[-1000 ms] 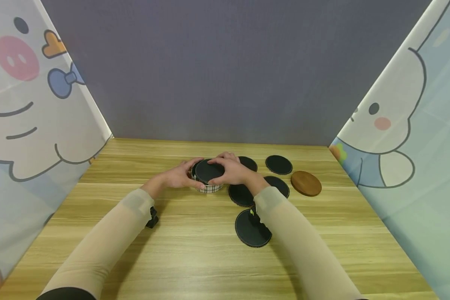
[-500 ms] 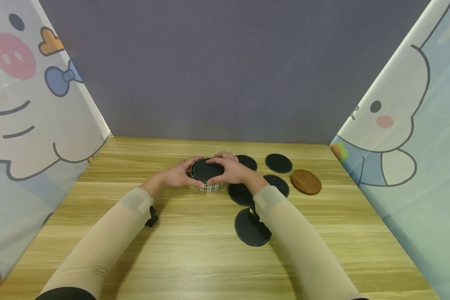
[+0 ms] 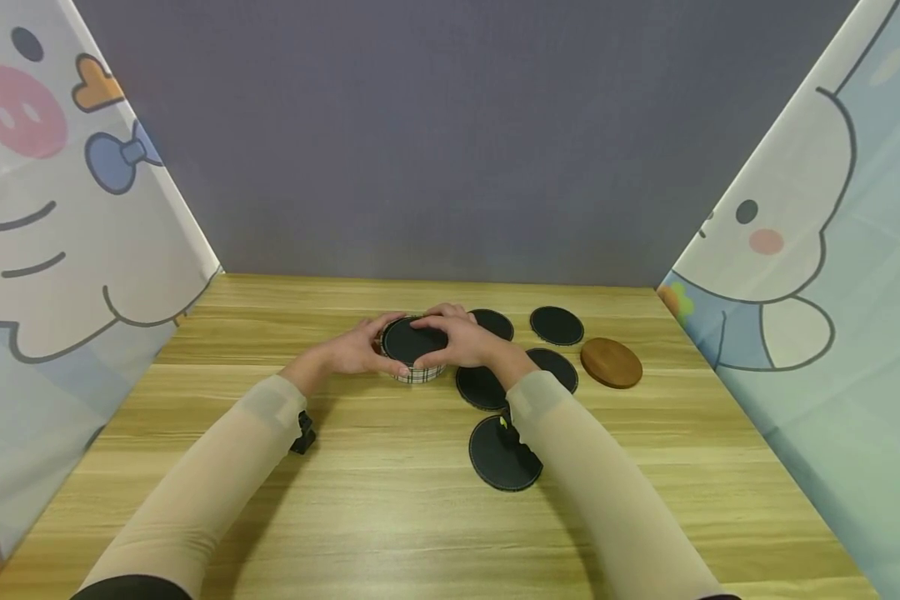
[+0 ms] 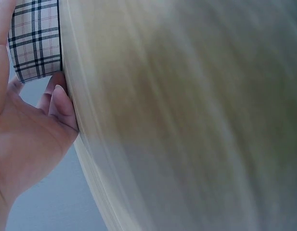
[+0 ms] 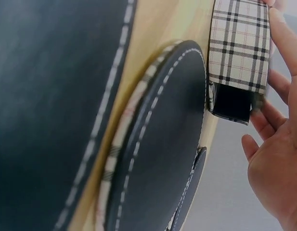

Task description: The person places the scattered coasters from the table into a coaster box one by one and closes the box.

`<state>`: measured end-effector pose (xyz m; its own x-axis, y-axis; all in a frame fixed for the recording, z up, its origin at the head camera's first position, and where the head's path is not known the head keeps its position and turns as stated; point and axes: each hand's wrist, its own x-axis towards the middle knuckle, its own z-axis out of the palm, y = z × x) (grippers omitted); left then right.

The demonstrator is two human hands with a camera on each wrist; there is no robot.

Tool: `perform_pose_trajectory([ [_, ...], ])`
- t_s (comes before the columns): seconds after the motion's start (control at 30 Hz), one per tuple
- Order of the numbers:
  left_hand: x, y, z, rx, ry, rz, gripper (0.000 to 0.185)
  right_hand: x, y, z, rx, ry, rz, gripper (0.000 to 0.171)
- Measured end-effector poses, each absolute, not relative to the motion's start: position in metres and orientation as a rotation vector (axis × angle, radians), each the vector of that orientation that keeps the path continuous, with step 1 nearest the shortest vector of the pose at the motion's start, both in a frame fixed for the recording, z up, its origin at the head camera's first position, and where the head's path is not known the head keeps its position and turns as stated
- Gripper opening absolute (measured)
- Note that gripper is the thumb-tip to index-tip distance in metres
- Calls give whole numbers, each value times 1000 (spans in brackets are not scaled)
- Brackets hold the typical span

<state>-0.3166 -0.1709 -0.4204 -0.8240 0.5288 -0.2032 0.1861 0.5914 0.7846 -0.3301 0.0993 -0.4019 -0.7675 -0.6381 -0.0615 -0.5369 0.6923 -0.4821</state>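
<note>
Nothing has moved since a moment ago. My left hand (image 3: 352,354) and right hand (image 3: 461,342) both cup the plaid holder (image 3: 417,374) at mid-table (image 3: 390,517), a coaster (image 3: 412,340) on top. It seems light and stiff; best gripped by its sides.

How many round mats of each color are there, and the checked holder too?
Black coasters: 6, one on the plaid holder, five on the table
Brown wooden coaster: 1
Plaid holder: 1
Total: 8
</note>
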Motion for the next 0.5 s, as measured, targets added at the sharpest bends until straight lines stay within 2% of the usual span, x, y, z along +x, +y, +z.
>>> perform_pose_trajectory([
  [0.2, -315, -171, -420, 549, 2418, 1084, 117, -329, 101, -400, -950, 2681, -652, 77],
  [0.5, -315, -170, -421, 537, 2436, 1105, 118, -315, 137, -390, -997, 2645, -874, 59],
])
